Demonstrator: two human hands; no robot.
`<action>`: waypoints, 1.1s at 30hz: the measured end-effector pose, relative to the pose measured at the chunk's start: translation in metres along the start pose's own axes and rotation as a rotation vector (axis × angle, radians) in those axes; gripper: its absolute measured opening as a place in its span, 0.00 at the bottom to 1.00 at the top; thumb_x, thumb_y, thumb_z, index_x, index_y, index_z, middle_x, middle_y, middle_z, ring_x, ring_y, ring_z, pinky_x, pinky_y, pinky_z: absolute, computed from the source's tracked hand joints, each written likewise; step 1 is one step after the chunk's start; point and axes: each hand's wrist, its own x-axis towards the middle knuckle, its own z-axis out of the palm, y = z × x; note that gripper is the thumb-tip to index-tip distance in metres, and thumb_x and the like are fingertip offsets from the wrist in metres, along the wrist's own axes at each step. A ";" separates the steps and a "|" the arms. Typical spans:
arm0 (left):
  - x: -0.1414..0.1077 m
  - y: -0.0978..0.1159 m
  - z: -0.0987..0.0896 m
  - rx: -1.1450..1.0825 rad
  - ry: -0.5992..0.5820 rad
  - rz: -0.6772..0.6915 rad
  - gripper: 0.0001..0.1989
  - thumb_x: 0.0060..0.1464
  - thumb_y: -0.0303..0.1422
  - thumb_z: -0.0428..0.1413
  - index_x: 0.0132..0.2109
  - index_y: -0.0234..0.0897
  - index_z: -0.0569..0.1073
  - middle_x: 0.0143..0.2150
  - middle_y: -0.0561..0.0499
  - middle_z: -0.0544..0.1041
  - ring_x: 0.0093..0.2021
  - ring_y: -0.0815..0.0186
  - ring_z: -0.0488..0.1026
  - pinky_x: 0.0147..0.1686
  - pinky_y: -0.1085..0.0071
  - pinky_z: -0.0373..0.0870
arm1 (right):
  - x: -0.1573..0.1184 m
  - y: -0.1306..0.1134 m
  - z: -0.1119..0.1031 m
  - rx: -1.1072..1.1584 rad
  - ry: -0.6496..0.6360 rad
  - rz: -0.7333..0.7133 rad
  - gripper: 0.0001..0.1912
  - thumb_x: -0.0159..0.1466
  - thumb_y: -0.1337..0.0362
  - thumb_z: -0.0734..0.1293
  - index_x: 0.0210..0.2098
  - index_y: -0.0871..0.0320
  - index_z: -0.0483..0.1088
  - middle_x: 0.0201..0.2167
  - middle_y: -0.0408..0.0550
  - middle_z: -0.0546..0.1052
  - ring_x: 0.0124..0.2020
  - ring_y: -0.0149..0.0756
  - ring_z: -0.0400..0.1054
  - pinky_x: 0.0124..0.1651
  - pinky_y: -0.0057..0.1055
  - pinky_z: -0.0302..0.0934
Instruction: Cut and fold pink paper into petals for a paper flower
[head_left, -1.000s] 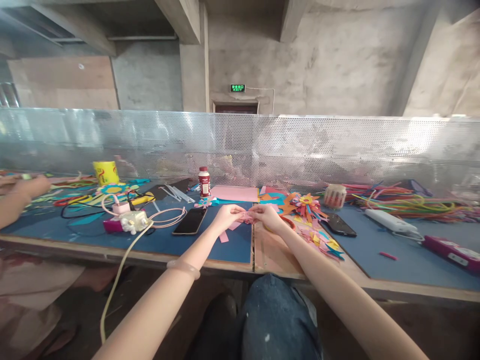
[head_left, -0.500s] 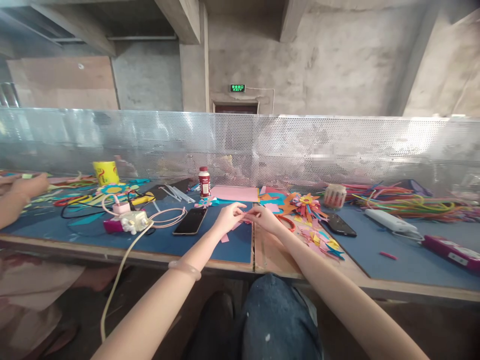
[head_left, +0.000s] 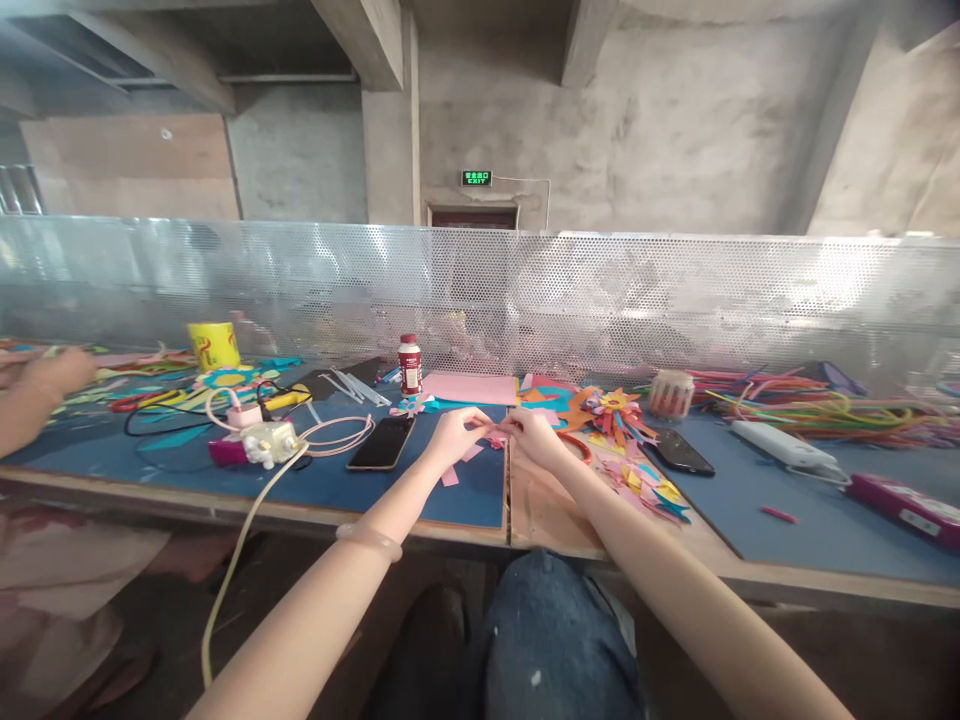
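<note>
My left hand (head_left: 459,433) and my right hand (head_left: 529,434) meet fingertip to fingertip above the blue mat, both pinched on a small pink paper piece (head_left: 495,430). Its shape is mostly hidden by the fingers. Below my left hand lie pink paper strips (head_left: 450,475). A black phone (head_left: 382,443) rests left of that hand. Right of my right hand are an orange paper flower (head_left: 613,405) and a pile of pink, yellow and blue paper pieces (head_left: 645,485). Orange-handled scissors (head_left: 576,447) lie partly behind my right hand.
A red-capped bottle (head_left: 409,365) stands behind my hands. Cables and a power strip (head_left: 259,445) lie left; a second phone (head_left: 682,451), a clear jar (head_left: 670,393) and colourful pipe cleaners (head_left: 810,410) are right. Another person's hand (head_left: 56,372) is far left.
My fingers have shifted slightly around the pink piece, and a little more pink shows below the fingertips. The other person's hand at far left has moved slightly.
</note>
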 end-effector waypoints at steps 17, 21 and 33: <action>-0.006 0.010 0.002 0.164 -0.041 -0.052 0.12 0.52 0.39 0.46 0.25 0.37 0.62 0.19 0.57 0.65 0.21 0.70 0.62 0.23 0.75 0.56 | -0.003 -0.007 -0.002 0.285 -0.066 0.044 0.08 0.56 0.63 0.58 0.22 0.59 0.60 0.19 0.39 0.63 0.23 0.27 0.56 0.28 0.25 0.51; -0.004 0.009 0.001 0.034 -0.026 -0.073 0.12 0.52 0.39 0.45 0.26 0.37 0.61 0.18 0.58 0.62 0.20 0.71 0.61 0.22 0.75 0.56 | -0.002 -0.007 -0.004 0.446 -0.054 0.151 0.15 0.55 0.56 0.61 0.19 0.58 0.58 0.15 0.37 0.58 0.19 0.26 0.51 0.24 0.25 0.47; -0.003 0.018 0.000 -0.157 -0.064 -0.162 0.16 0.51 0.43 0.47 0.24 0.36 0.60 0.17 0.59 0.58 0.17 0.74 0.54 0.17 0.76 0.50 | -0.004 -0.017 -0.010 0.683 -0.107 0.245 0.16 0.52 0.52 0.65 0.22 0.58 0.60 0.13 0.34 0.55 0.14 0.22 0.45 0.18 0.24 0.40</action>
